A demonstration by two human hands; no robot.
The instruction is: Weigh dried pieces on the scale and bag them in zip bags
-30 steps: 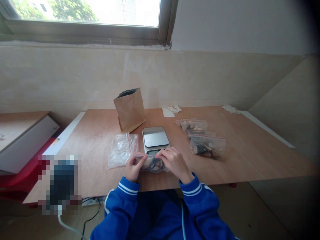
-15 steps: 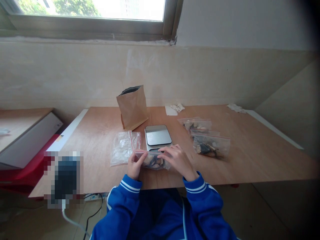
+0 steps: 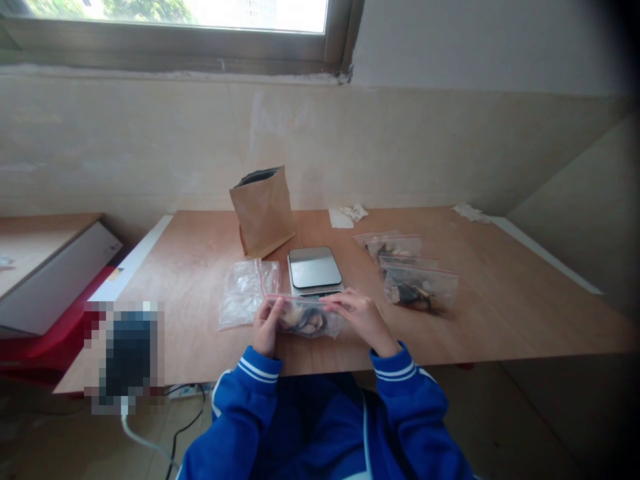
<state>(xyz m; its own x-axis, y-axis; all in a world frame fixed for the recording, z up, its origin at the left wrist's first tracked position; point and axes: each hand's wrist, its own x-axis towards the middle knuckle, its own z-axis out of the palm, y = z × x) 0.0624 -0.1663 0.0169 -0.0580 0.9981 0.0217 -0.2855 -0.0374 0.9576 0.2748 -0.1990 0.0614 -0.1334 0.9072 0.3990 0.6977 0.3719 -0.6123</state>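
Observation:
A clear zip bag (image 3: 309, 321) with dark and pale dried pieces inside is held upright at the table's front edge. My left hand (image 3: 267, 324) pinches its top left corner. My right hand (image 3: 361, 319) has thumb and fingers closed on the red-lined zip strip toward the right end. Just behind the bag lies a kitchen scale (image 3: 315, 268) with a bare metal plate; the bag and my right hand partly cover its front. Flat beside my left hand is a stack of clear zip bags (image 3: 240, 297) that look unfilled.
A brown paper bag (image 3: 264, 213) stands open at the back. Several filled zip bags (image 3: 423, 290) lie to the right. White paper (image 3: 341, 218) and crumpled tissue (image 3: 356, 213) rest near the wall. A blurred-out dark device (image 3: 127, 357) with a cable sits at the left edge.
My right hand has slid rightward along the zip strip. The bag is now spread wider, and more of its contents show. My left hand keeps its pinch at the corner.

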